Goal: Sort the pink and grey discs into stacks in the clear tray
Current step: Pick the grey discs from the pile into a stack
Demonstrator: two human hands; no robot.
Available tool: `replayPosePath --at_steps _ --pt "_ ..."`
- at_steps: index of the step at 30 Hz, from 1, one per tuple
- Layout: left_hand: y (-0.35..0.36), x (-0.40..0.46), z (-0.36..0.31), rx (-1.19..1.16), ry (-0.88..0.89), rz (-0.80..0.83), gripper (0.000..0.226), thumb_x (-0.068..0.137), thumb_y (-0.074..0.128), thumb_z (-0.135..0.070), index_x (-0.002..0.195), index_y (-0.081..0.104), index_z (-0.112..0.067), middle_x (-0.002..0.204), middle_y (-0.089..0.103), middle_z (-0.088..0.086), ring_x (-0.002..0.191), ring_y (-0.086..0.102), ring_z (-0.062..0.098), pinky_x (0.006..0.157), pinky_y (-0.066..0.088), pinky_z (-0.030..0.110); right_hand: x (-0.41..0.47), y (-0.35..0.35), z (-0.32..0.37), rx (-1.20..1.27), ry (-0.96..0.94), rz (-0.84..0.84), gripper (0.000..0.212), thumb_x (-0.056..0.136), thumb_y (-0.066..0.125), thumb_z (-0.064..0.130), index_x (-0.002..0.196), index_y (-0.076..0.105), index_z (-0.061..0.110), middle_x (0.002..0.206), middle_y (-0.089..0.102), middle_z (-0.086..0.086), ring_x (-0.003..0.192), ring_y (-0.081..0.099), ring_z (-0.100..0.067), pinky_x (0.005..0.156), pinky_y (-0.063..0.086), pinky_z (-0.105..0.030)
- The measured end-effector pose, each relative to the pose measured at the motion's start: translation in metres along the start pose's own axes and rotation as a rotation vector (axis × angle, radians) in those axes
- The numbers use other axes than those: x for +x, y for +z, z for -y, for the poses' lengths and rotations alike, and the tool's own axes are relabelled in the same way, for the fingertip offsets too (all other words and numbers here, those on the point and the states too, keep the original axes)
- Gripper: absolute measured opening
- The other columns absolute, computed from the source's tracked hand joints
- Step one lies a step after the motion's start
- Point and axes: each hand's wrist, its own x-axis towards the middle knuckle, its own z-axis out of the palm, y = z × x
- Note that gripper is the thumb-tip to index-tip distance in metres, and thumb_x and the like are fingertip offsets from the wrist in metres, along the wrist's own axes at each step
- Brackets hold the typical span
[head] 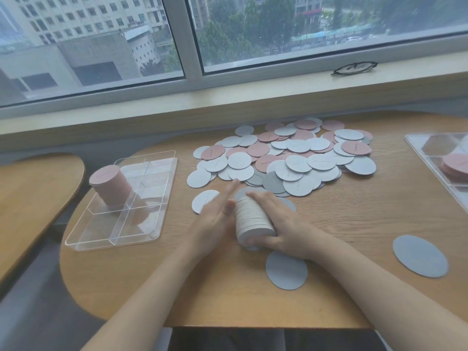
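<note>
Nearest, two loose grey discs lie flat on the wooden table (pixel 342 295): one (pixel 286 270) just below the right wrist, another (pixel 420 256) well off to the right. Above them the right hand (pixel 283 224) curls its fingers and thumb round a grey stack (pixel 253 220) tipped on its side; the stack's far end and the discs under it are partly hidden by the hand. The left hand (pixel 215 214) is blurred, its fingers straight and flat beside the stack's left side; whether it touches cannot be told. A pale disc (pixel 203 200) is half covered by that hand. To the left sits the clear tray (pixel 114 243), with a pink stack (pixel 110 187) standing in its far-left compartment. Farther back spreads the mixed pile of pink and grey discs (pixel 286 155), many overlapping. A second clear tray (pixel 415 144) holding pink discs is cut off by the right edge. On the windowsill (pixel 228 89), a dark-rimmed thing (pixel 354 68) is too small to identify.
</note>
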Motion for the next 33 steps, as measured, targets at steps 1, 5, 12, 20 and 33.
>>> replayPosePath --at_steps 1,5,12,20,33 --pt "-0.009 0.003 0.006 0.136 0.024 -0.109 0.053 0.101 0.048 -0.047 0.148 0.048 -0.024 0.149 0.046 -0.021 0.137 0.034 -0.012 0.108 0.019 0.004 0.000 0.000 0.000 0.017 -0.007 -0.009 0.087 0.081 0.074 0.050 0.148 0.020 0.038 0.142 0.029 0.021 0.127 0.036 0.000 0.103 0.036 -0.026" --pt "-0.047 0.018 0.030 0.585 -0.171 -0.236 0.051 0.096 0.060 -0.009 0.146 0.050 -0.016 0.150 0.047 0.002 0.138 0.036 0.025 0.113 0.021 0.022 0.001 -0.001 -0.006 0.057 -0.010 -0.017 0.088 0.079 0.078 0.044 0.148 0.024 0.037 0.142 0.032 0.022 0.128 0.035 0.005 0.104 0.033 -0.020" --pt "-0.062 0.033 0.029 0.642 -0.401 -0.004 0.066 0.095 0.067 -0.022 0.154 0.038 -0.021 0.138 0.045 0.003 0.131 0.037 0.025 0.113 0.029 0.036 0.003 0.003 -0.010 0.114 -0.005 -0.072 0.088 0.074 0.083 0.038 0.146 0.033 0.035 0.139 0.037 0.026 0.132 0.034 0.006 0.105 0.034 -0.016" --pt "-0.073 0.037 0.013 0.531 -0.514 0.112 0.052 0.077 0.083 -0.027 0.121 0.056 -0.030 0.119 0.046 -0.004 0.107 0.055 0.015 0.095 0.047 0.037 0.001 0.002 -0.008 0.156 -0.008 -0.079 0.090 0.070 0.082 0.041 0.146 0.034 0.037 0.140 0.040 0.024 0.134 0.037 -0.001 0.107 0.043 -0.036" --pt "-0.012 -0.014 0.002 0.038 -0.040 -0.375 0.023 0.097 0.063 -0.010 0.097 0.062 -0.033 0.091 0.068 -0.013 0.074 0.067 0.011 0.072 0.052 0.024 0.002 0.002 -0.011 0.097 -0.010 -0.064 0.102 0.072 0.084 0.043 0.155 0.025 0.029 0.153 0.034 0.019 0.137 0.029 0.009 0.108 0.019 -0.004"
